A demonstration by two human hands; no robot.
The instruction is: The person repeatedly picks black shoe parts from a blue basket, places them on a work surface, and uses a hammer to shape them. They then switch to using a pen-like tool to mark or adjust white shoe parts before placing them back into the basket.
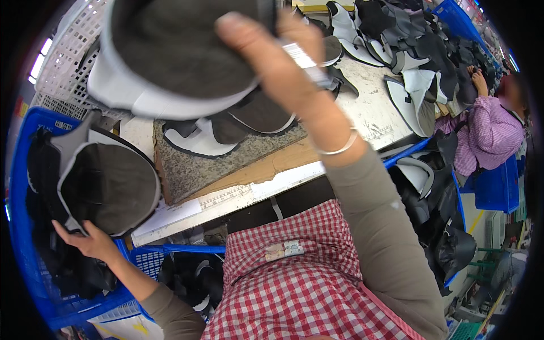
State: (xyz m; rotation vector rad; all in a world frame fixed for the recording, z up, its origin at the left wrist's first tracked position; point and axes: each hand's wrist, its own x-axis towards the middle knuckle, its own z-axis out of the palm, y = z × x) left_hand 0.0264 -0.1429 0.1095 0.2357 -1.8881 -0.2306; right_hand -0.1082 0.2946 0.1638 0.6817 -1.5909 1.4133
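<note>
My right hand [277,62], slightly blurred, is raised at the top of the view with its fingers closed on a dark shoe upper [181,51] with a pale grey edge, held close to the camera. At the left, my left hand [93,243] grips the lower edge of another shoe upper [107,192], dark inside with a light grey rim, above a blue crate [28,272] of black pieces. Below the raised upper, more shoe uppers [204,141] lie on a speckled board [198,175] on the white worktable [374,113].
White plastic baskets [71,51] stand at the far left. Several grey and black uppers [416,96] are piled on the table's far right. Blue crates with black pieces stand right of me and below the table edge. A co-worker in a pink checked top [490,133] sits at the right.
</note>
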